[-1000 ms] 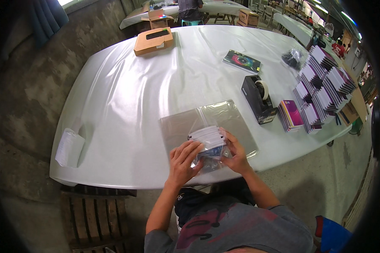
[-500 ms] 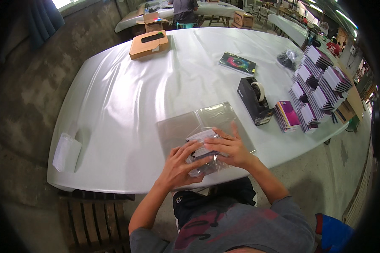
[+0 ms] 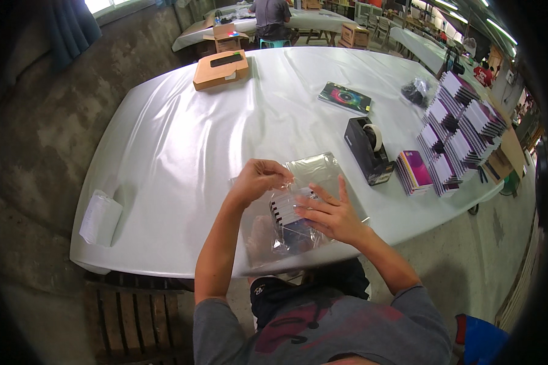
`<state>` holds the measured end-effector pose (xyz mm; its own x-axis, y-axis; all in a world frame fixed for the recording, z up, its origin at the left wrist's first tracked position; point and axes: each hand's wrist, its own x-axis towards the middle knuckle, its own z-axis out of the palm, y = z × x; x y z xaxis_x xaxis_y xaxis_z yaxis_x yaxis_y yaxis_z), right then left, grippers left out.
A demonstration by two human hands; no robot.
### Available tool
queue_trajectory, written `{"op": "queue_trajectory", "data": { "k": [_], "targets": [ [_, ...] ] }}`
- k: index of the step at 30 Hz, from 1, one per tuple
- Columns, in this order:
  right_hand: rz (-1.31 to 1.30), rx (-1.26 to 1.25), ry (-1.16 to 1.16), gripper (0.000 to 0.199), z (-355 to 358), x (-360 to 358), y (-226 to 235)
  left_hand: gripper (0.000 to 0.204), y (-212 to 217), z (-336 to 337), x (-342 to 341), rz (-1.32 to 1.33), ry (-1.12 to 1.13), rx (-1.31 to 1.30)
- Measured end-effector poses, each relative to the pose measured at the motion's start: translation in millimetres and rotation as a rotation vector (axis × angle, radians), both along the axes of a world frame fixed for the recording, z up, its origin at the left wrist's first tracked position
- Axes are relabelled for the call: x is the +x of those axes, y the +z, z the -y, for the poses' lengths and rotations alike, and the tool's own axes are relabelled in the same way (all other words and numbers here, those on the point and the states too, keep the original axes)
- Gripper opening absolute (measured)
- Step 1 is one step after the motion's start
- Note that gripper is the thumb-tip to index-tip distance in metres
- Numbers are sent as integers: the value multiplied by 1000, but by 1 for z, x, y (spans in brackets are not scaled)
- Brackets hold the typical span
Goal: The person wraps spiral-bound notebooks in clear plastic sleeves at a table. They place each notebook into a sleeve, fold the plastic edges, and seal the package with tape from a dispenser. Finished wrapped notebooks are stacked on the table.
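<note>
In the lower centre of the frame, a small bundle of white-paged notebooks (image 3: 284,210) lies wrapped loosely in clear film (image 3: 295,234), above a stack of larger transparent sheets (image 3: 313,163) on the pale worktop (image 3: 170,207). The step in hand appears to be closing the film over the bundle. The person's left hand (image 3: 259,180) is at the bundle's upper edge, its fingers drawn together in a narrow pinch, seemingly on a thin edge of the film. The right hand (image 3: 340,219) lies over the bundle's right side with its fingers spread wide; whether they press down or only rest lightly cannot be told.

The next move seems to call for keeping the pinched edge taut while the spread fingers steady the notebooks, so that the film lies flat without creasing. Slack film could slip or bunch up at the corners. A black tape dispenser (image 3: 365,152) stands right of centre, near the right hand, beside a short pile of purple-covered notebooks (image 3: 415,171).
</note>
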<state>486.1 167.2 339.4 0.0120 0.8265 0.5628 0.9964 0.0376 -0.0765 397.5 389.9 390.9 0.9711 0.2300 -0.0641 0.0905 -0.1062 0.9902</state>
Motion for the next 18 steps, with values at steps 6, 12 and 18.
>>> {"op": "queue_trajectory", "data": {
  "k": [6,12,18],
  "targets": [
    [25,22,-31,42,0,-1,-1,21,28,18,-20,679,689,580],
    [12,28,-52,46,0,-3,-4,41,-3,50,-64,547,-65,1104],
    [-594,-44,126,47,16,25,25,57,-31,43,-85,274,-44,1173]
  ]
}}
